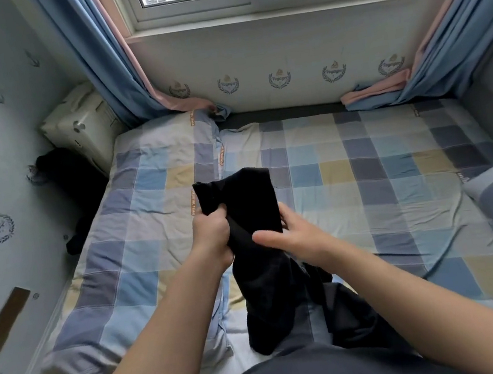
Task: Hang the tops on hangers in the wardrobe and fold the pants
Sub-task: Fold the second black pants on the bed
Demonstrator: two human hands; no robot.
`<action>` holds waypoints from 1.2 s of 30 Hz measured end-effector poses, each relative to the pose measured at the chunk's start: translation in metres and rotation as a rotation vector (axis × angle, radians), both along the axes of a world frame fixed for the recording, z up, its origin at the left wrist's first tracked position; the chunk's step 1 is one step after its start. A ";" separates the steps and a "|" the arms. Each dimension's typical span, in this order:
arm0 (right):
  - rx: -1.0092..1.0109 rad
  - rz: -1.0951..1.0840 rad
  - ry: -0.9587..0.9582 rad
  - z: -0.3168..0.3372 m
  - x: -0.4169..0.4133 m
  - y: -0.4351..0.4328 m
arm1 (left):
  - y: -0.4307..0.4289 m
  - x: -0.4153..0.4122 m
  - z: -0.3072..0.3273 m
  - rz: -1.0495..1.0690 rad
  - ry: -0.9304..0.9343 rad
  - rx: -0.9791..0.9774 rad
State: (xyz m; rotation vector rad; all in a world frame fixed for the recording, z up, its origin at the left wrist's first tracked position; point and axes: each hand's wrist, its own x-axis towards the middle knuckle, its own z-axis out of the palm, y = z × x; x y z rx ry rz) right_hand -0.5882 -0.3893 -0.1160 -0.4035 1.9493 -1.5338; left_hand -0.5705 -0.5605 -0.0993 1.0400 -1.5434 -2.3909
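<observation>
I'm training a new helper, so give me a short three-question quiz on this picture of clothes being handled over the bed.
1. True or false: the left hand and the right hand both hold the black garment.
2. Multiple choice: the garment's lower end A) hangs from a hanger, B) trails down toward the checked bed sheet, C) lies on the windowsill.
3. Fill in: the curtains are pink and ____.
Key: 1 true; 2 B; 3 blue.
</observation>
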 end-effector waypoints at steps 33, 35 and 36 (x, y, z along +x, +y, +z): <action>0.005 -0.054 -0.290 -0.024 -0.007 0.006 | 0.007 -0.019 -0.012 -0.224 -0.084 0.025; -0.009 0.075 -0.290 -0.034 0.005 0.007 | 0.002 -0.024 -0.012 -0.217 -0.098 0.065; 0.051 0.124 -0.228 -0.037 0.008 0.006 | 0.000 -0.026 -0.011 -0.217 -0.109 0.083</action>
